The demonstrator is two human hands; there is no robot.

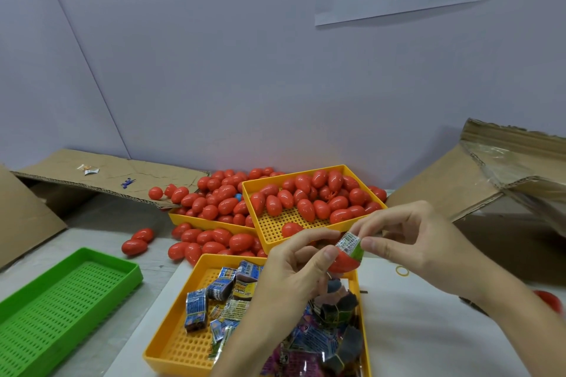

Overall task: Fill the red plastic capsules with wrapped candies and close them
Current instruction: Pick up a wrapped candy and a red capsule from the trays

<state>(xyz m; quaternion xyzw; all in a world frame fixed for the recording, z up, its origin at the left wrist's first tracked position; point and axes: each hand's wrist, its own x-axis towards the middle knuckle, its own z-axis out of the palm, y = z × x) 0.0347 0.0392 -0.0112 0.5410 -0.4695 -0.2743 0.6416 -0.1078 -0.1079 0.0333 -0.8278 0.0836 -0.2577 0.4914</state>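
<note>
Your left hand [294, 257] cups an open red capsule half [344, 263] above the candy tray [171, 343], while your right hand [407, 239] pinches a wrapped candy [349, 242] sitting at its mouth. The candy stands proud of the rim (its wrapper corners stick out), so the halves may not close. Let your pinch slacken too soon and it could drop into the tray.

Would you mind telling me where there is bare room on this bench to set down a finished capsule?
The green tray is bare inside. White tabletop right of the candy tray is free, apart from a rubber band. Grey surface shows between the green tray and the loose capsules. The capsule trays and the floor between them are crowded.
</note>
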